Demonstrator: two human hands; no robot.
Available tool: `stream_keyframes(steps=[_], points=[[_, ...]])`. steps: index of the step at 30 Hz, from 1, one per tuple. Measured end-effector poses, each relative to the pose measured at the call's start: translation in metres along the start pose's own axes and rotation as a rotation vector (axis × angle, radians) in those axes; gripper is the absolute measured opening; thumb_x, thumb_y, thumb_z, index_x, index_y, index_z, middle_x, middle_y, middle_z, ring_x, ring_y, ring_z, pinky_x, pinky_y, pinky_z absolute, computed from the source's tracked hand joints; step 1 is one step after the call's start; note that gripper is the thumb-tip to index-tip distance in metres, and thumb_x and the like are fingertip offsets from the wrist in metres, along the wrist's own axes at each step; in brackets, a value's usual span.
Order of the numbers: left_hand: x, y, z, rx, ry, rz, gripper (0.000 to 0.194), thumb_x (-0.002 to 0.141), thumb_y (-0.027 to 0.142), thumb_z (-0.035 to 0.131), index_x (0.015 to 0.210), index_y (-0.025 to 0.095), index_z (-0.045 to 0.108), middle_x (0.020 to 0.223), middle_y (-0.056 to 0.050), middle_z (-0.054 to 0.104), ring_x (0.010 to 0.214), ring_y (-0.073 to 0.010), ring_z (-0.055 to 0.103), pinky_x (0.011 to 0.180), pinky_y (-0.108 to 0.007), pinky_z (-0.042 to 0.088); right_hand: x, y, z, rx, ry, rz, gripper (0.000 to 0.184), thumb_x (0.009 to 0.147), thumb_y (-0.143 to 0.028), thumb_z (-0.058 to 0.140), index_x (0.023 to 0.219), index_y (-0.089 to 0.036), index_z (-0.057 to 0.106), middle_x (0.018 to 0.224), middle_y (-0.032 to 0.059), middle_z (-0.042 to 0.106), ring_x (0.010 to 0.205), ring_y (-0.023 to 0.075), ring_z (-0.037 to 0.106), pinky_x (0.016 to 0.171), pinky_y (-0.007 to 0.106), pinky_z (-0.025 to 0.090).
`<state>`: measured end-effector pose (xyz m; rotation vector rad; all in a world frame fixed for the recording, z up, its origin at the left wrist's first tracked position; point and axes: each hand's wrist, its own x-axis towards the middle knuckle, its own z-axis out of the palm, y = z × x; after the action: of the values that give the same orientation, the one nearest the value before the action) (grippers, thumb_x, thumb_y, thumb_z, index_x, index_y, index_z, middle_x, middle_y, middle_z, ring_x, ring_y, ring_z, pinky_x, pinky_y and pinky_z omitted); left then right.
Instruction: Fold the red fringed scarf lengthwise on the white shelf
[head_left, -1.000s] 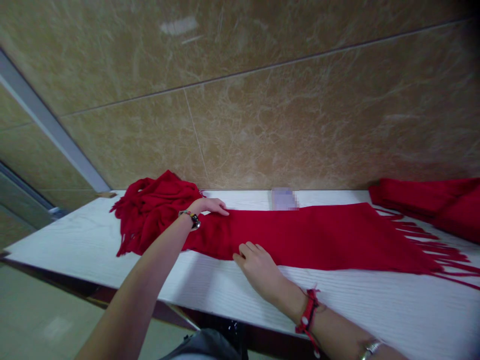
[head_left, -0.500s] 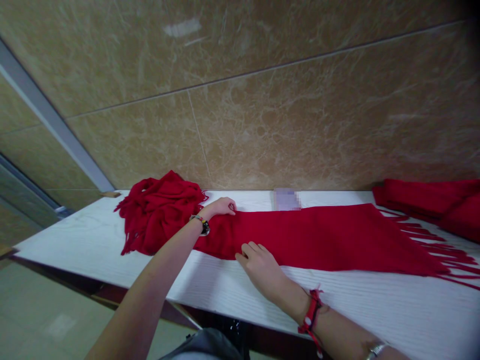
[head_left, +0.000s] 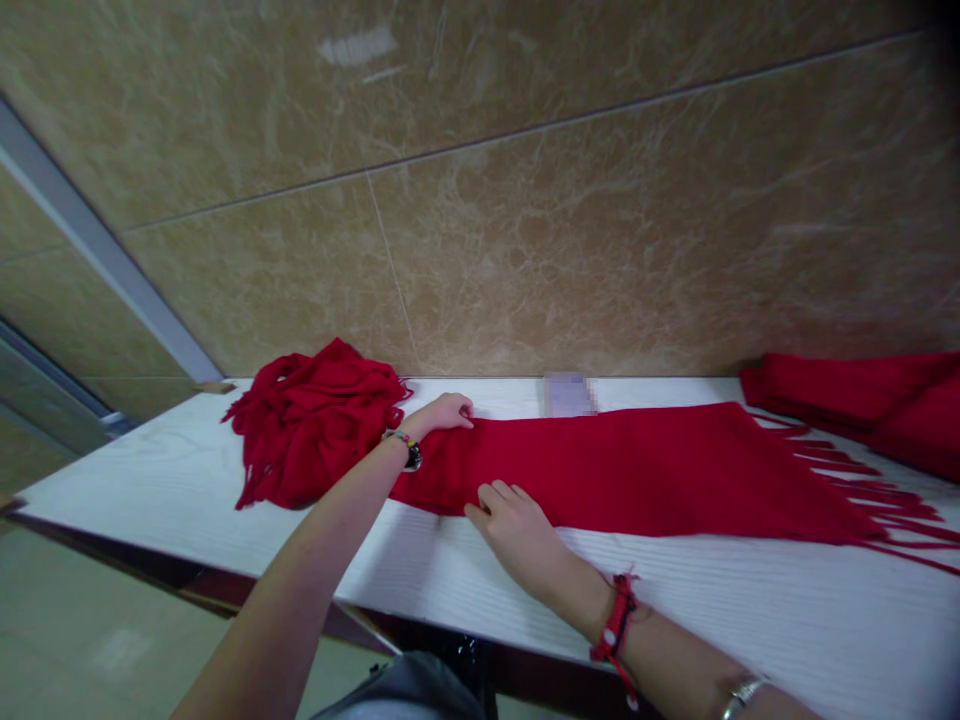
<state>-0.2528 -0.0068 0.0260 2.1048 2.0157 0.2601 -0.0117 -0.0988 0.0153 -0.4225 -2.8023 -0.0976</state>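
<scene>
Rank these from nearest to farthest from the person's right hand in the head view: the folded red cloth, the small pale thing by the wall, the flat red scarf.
From the right hand:
1. Flat red scarf: nearest, with the hand at its near edge.
2. Small pale thing: beyond the scarf, toward the back.
3. Folded red cloth: farthest, off to the right.
</scene>
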Motion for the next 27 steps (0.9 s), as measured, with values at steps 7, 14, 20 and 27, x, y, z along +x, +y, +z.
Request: stream_keyframes(steps=[7, 14, 20, 27], points=[[-0.040, 0.029, -0.005, 0.117, 0.195, 0.069, 0.025, 0.073, 0.017, 0.058, 0.098, 0.018, 0.060, 0.105, -0.007, 0.054, 0.100, -0.0199, 0.049, 0.090, -0.034, 0.037, -0.001, 0.001, 0.001, 0.021, 0.012, -0.003, 0.016, 0.086, -0.018, 0.048, 0.095, -0.020, 0.062, 0.086, 0.0063, 0.057, 0.082, 0.0197, 0.051, 0.068, 0.031, 0.039], [-0.107, 0.034, 0.000, 0.132, -0.067, 0.293, 0.037, 0.087, 0.030, 0.043, 0.123, 0.021, 0.046, 0.133, -0.008, 0.042, 0.122, -0.0182, 0.037, 0.102, -0.032, 0.028, -0.002, 0.002, 0.003, 0.056, 0.011, 0.022, 0.021, 0.087, -0.013, 0.046, 0.099, -0.020, 0.061, 0.089, 0.0072, 0.057, 0.085, 0.0188, 0.050, 0.071, 0.031, 0.038], [-0.119, 0.035, -0.006, 0.134, -0.089, 0.255, 0.038, 0.086, 0.024, 0.042, 0.124, 0.021, 0.047, 0.134, -0.007, 0.042, 0.125, -0.0173, 0.034, 0.105, -0.031, 0.024, -0.002, 0.004, 0.008, 0.042, 0.035, 0.035, 0.021, 0.086, -0.010, 0.045, 0.097, -0.018, 0.061, 0.089, 0.0065, 0.058, 0.084, 0.0187, 0.050, 0.071, 0.031, 0.037], [-0.111, 0.046, -0.009, 0.176, -0.041, 0.367, 0.025, 0.086, 0.022, 0.040, 0.101, 0.016, 0.059, 0.104, -0.008, 0.058, 0.099, -0.0158, 0.052, 0.092, -0.026, 0.036, -0.003, 0.004, 0.012, 0.034, 0.071, 0.087, 0.016, 0.085, -0.011, 0.048, 0.088, -0.017, 0.062, 0.086, 0.0048, 0.059, 0.082, 0.0179, 0.051, 0.071, 0.030, 0.036]])
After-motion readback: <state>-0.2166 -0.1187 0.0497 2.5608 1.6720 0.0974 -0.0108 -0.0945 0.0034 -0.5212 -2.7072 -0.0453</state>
